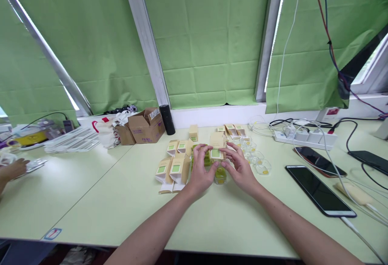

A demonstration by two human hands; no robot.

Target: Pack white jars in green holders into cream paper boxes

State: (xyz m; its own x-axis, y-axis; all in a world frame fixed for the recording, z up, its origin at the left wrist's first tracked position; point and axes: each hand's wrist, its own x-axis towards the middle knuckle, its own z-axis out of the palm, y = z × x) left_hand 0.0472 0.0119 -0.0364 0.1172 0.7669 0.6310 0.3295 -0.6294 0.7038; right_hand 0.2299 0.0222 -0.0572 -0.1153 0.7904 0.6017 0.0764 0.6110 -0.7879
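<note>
Between my left hand (200,169) and my right hand (240,169) is a small kraft paper box (217,139) with a pale green square on its front. The fingers of both hands pinch its lower part from either side. Just below, a clear tub with green contents (220,176) stands on the table; more green tubs (207,159) are partly hidden behind my left hand. Several similar kraft boxes (180,167) stand to the left with their bottom flaps out. Right of my right hand are several clear plastic tubs (263,167) with yellow spots.
A brown cardboard carton (147,127) and a black cylinder (167,119) stand at the back. Phones (319,190), cables and a white power strip (304,136) lie on the right. At the far left, another person's hand (15,169) is near a stack of white trays (72,139).
</note>
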